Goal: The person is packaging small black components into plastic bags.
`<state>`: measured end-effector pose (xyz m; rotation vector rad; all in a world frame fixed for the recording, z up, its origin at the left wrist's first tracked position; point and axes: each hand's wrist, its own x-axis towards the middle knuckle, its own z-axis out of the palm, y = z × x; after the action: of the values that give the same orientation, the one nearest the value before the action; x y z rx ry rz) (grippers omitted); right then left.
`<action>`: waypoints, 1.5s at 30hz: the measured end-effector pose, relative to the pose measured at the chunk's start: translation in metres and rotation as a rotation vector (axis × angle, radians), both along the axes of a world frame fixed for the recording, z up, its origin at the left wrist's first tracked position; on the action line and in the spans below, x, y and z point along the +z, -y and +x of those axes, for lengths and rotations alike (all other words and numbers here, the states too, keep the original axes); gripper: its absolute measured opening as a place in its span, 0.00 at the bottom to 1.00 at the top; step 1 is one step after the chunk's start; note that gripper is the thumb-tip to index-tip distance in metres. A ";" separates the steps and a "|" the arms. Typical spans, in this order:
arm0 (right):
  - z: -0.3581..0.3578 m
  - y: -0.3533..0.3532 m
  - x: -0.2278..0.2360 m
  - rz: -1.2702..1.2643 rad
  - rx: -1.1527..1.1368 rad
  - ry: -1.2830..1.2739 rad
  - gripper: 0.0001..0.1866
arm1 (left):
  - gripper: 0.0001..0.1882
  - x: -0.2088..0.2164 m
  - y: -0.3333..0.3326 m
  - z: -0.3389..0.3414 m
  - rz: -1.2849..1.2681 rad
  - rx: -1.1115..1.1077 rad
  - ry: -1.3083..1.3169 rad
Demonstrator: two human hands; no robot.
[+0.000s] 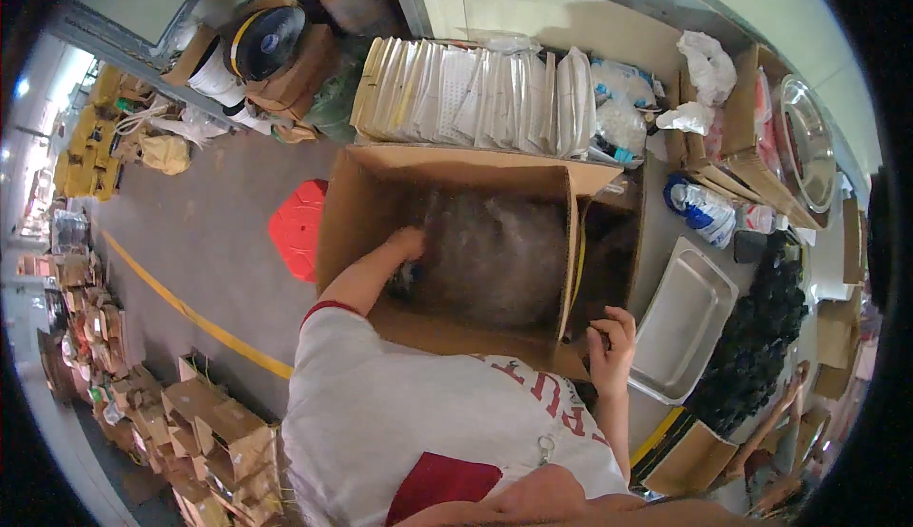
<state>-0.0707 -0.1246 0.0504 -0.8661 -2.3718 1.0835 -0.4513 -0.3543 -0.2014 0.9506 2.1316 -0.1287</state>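
A large open cardboard box (pixel 442 158) stands in front of me, with a crumpled clear plastic bag (pixel 499 251) inside. My left hand (pixel 409 242) reaches into its left part, fingers closed beside the plastic; what they hold is hidden. Just below that hand a small dark item shows against the cardboard, too dim to name. My right hand (pixel 613 339) is raised at the box's near right corner, its fingers loosely bent and apart, with nothing clear between them. A cardboard flap (pixel 571 270) with a yellow strip beside it divides off a narrow right section.
Behind the box stands a row of paper-wrapped stacks (pixel 466 89). A steel tray (pixel 685 322) and a heap of black plastic (pixel 756 337) lie on the right. A red stool (pixel 300 230) is at left, near a yellow floor line (pixel 195 316). Cardboard boxes (pixel 214 413) pile up lower left.
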 end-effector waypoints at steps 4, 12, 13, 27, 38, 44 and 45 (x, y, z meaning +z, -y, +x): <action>-0.010 0.005 0.001 0.021 -0.041 0.021 0.07 | 0.20 -0.101 0.061 -0.005 -0.273 -0.606 0.130; -0.010 0.017 0.004 0.029 -0.147 0.126 0.07 | 0.21 -0.150 0.050 0.030 -0.122 0.261 -0.045; -0.012 0.017 0.003 -0.001 -0.136 0.127 0.06 | 0.22 -0.163 0.061 0.026 -0.019 0.317 -0.103; -0.023 0.013 0.012 0.038 0.007 0.003 0.08 | 0.27 0.160 -0.066 0.004 -0.033 -0.393 0.650; -0.018 0.024 0.056 0.291 0.146 -0.261 0.31 | 0.19 0.311 -0.151 0.166 0.803 0.679 1.530; 0.045 -0.010 0.049 0.351 -0.231 -0.442 0.27 | 0.13 0.315 -0.192 0.247 1.010 0.450 1.259; 0.059 -0.014 0.053 0.258 -0.271 -0.395 0.25 | 0.12 0.306 -0.199 0.250 1.237 0.043 0.838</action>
<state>-0.0113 -0.1103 0.1034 -0.7703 -1.9461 0.7408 -0.2017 -0.1556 0.1049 1.2598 1.2720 1.4828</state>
